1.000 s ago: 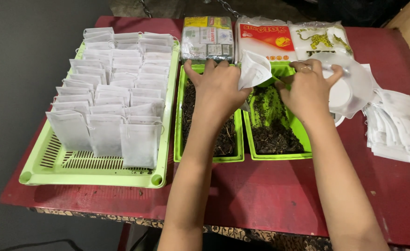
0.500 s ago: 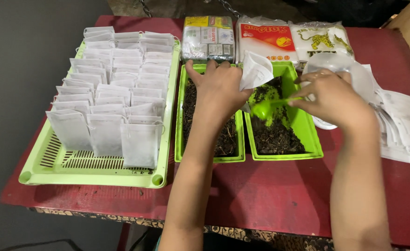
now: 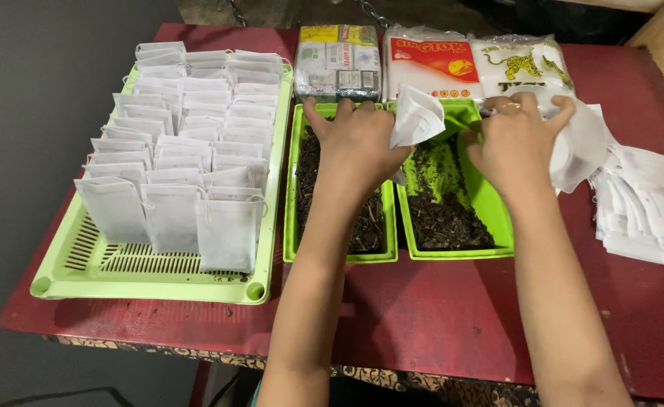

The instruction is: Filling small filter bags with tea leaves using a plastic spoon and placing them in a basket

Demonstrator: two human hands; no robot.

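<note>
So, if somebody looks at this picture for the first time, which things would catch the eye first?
Probably the large green tray on the left, packed with rows of upright white filter bags. Next, the two hands at the centre: the left hand holds an open white bag above two small green trays of dark loose tea, and the right hand rests at a clear plastic lid.

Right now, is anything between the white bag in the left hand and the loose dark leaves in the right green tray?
Nothing visible. The left hand holds the white filter bag over the right green tray, and the dark leaves lie uncovered below. The right hand sits at the tray's far right corner.
</note>
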